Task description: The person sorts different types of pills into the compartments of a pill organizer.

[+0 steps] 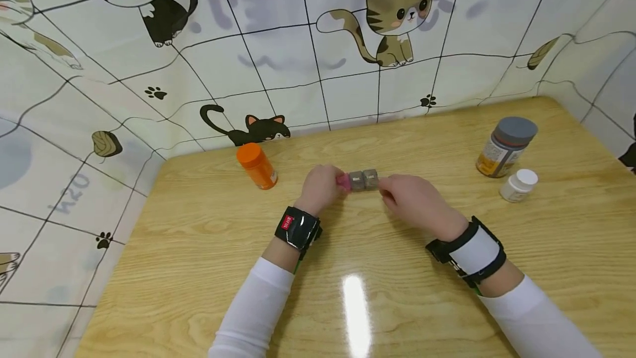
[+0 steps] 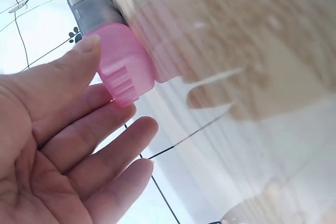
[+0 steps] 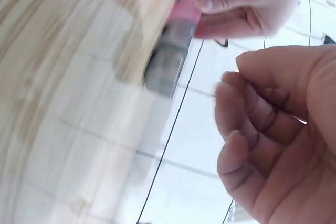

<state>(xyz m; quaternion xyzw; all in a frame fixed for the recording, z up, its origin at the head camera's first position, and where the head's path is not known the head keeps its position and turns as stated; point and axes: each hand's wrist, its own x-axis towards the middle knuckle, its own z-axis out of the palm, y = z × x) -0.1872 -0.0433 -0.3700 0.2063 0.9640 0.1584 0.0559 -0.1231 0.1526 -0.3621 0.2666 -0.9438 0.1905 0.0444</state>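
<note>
A small pill organizer (image 1: 363, 180) with two grey lidded compartments and a pink end (image 2: 125, 61) lies on the wooden table in front of me. My left hand (image 1: 320, 188) pinches the pink end between thumb and forefinger; its other fingers spread loosely in the left wrist view. At the organizer's grey right end is my right hand (image 1: 416, 203), fingertips close beside it in the head view. In the right wrist view this hand (image 3: 278, 129) has loosely bent fingers with nothing between them, apart from the grey compartments (image 3: 165, 64).
An orange bottle (image 1: 257, 166) stands at the back left of the table (image 1: 208, 269). To the right are a grey-capped supplement jar (image 1: 505, 147) and a small white bottle (image 1: 519, 185). A cat-patterned sheet (image 1: 278, 76) rises behind the table and along its sides.
</note>
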